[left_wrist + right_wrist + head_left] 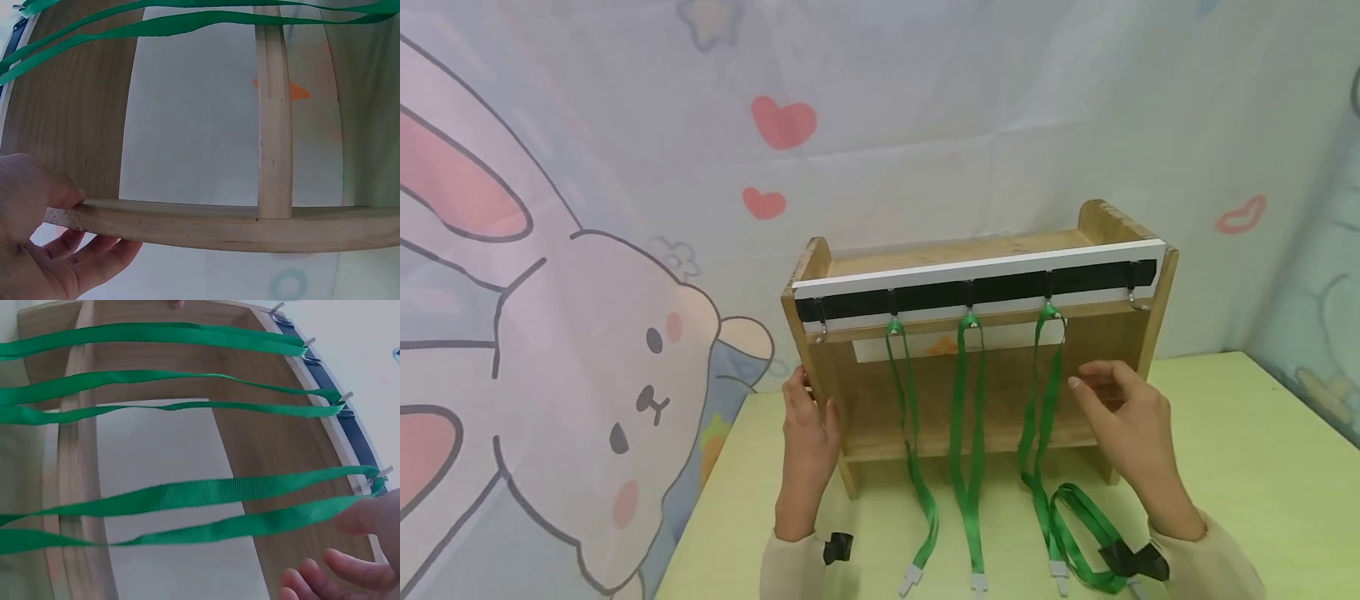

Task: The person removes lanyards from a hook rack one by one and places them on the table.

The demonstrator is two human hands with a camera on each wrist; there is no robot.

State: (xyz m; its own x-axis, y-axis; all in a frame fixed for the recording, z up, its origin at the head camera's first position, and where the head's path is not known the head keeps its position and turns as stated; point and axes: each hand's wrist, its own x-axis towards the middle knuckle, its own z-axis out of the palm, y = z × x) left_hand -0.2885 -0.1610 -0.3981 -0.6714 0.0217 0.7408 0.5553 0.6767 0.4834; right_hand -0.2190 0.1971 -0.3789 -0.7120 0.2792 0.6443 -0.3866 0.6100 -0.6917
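Observation:
A small wooden shelf (868, 429) stands on the table, with a black strip (1007, 288) of several metal hooks along its top front. Three green lanyards hang from the middle hooks: a left one (913, 458), a middle one (972, 492) and a right one (1047, 417). My left hand (47, 234) grips the shelf's left side panel (187, 228), thumb on the inner face and fingers outside. Beside the right lanyard, my right hand (1138, 442) is held with fingers loosely bent and nothing between them. The outermost hooks, left (821, 325) and right (1135, 298), bear no lanyard.
Another green lanyard (1086, 517) lies looped on the pale green table (1240, 450), near the right sleeve (1206, 558). Behind the shelf hangs a printed cloth (925, 167) with a rabbit and hearts. White clips (912, 577) end the hanging lanyards.

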